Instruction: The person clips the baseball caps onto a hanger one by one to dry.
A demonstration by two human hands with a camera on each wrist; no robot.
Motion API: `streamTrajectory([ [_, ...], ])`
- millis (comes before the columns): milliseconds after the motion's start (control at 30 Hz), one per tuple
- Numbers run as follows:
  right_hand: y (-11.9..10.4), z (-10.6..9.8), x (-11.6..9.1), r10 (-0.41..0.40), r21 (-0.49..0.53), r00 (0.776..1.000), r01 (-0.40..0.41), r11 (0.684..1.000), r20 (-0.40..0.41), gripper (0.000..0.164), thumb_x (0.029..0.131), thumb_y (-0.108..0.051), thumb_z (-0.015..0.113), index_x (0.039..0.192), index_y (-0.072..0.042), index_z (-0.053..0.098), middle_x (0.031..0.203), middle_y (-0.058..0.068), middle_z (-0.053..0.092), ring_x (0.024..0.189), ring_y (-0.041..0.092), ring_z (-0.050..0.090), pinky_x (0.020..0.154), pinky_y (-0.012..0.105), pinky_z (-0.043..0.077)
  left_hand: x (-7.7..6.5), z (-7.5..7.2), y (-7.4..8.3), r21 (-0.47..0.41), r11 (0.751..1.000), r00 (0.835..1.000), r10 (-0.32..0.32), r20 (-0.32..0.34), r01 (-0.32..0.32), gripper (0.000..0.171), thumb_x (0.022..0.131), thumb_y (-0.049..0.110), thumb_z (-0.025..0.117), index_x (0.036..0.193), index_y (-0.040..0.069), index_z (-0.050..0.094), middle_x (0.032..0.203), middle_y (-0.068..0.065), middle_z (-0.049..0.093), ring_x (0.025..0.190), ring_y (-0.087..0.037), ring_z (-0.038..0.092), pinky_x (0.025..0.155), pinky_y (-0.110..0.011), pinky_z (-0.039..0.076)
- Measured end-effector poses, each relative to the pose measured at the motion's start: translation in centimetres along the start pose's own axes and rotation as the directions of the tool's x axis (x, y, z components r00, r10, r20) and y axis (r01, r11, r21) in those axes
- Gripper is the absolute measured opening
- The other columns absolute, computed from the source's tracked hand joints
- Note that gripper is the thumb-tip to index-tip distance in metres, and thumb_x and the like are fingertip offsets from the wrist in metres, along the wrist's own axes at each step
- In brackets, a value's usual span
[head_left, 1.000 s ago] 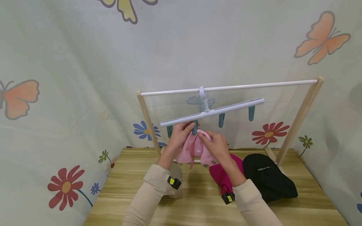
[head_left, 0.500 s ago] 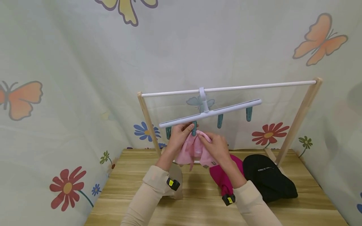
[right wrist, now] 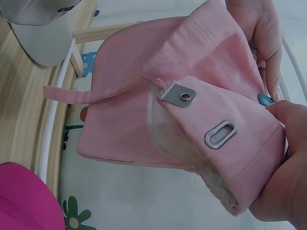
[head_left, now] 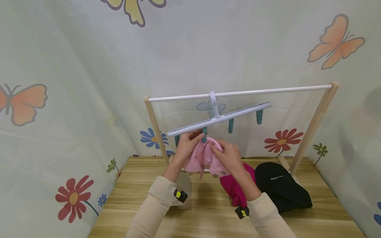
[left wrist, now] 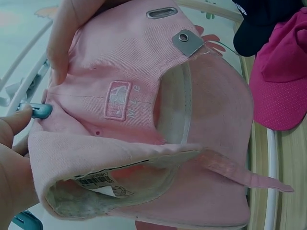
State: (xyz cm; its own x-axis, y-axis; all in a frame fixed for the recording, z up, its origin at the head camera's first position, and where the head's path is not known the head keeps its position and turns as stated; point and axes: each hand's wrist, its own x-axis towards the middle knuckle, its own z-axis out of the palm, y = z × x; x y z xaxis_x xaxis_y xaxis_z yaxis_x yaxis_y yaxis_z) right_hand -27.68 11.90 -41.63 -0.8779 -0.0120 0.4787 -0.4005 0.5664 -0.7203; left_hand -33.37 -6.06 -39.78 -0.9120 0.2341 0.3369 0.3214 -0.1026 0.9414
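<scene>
Left hand (head_left: pixel 185 147) pinches a teal clothespin (head_left: pixel 204 135). Right hand (head_left: pixel 230 155) grips the edge of a pink baseball cap (head_left: pixel 194 162), held between both hands, fabric meeting the clothespin; whether it bites, I can't make out. Slanted white hanger (head_left: pixel 190 127) just above the grip. Below, toward the person's right: magenta cap (head_left: pixel 233 190), black cap (head_left: pixel 282 188). Beige cap (head_left: pixel 187 183) below the left hand.

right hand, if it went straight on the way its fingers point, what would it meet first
Beyond the pink cap it holds, the right hand would probably first meet the teal clip that the left hand pinches; depth is hard to judge in the head view.
</scene>
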Motion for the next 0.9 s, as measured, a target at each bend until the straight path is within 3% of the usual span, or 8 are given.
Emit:
streamTrajectory([
  [167,0.0,-0.2,-0.4,0.018,0.0,1.0,-0.018,1.0,0.015,0.029,0.096,-0.026,0.072,0.115,-0.004,0.074,0.069,0.005,0.064,0.055,0.015,0.054,0.048,0.024,0.042,-0.5,-0.1,0.0,0.007,1.0,1.0,-0.01,-0.002,0.01,0.036,0.096,0.011,0.071,0.129,-0.002,0.066,0.125,-0.018,0.068,0.115,-0.025,0.066,0.098,-0.033,0.054],
  [467,0.1,-0.4,-1.1,0.028,0.033,0.999,-0.029,0.999,0.021,0.034,0.096,-0.025,0.072,0.123,-0.003,0.071,0.09,0.012,0.075,0.068,0.018,0.065,0.058,0.026,0.052,-1.0,-0.5,-0.3,-0.001,1.0,1.0,-0.011,-0.014,0.011,0.034,0.095,0.007,0.071,0.127,-0.004,0.066,0.124,-0.018,0.069,0.117,-0.026,0.065,0.1,-0.032,0.053],
  [700,0.7,-0.6,-1.6,0.078,0.042,0.996,-0.08,0.996,0.041,0.037,0.098,-0.027,0.07,0.127,-0.005,0.068,0.101,0.013,0.075,0.077,0.023,0.065,0.065,0.028,0.054,-1.5,-1.1,-0.9,0.047,0.999,1.0,-0.026,-0.015,0.027,0.035,0.095,0.014,0.073,0.125,-0.002,0.067,0.124,-0.019,0.069,0.117,-0.026,0.065,0.1,-0.033,0.053],
  [900,1.4,-0.8,-2.1,0.115,0.021,0.992,-0.116,0.993,0.049,0.04,0.099,-0.033,0.068,0.128,-0.006,0.068,0.106,0.014,0.074,0.082,0.024,0.067,0.071,0.033,0.057,-2.0,-1.9,-1.7,0.1,0.993,0.998,-0.059,-0.034,0.063,0.035,0.094,0.025,0.075,0.124,0.006,0.071,0.123,-0.011,0.071,0.118,-0.023,0.065,0.101,-0.034,0.053],
])
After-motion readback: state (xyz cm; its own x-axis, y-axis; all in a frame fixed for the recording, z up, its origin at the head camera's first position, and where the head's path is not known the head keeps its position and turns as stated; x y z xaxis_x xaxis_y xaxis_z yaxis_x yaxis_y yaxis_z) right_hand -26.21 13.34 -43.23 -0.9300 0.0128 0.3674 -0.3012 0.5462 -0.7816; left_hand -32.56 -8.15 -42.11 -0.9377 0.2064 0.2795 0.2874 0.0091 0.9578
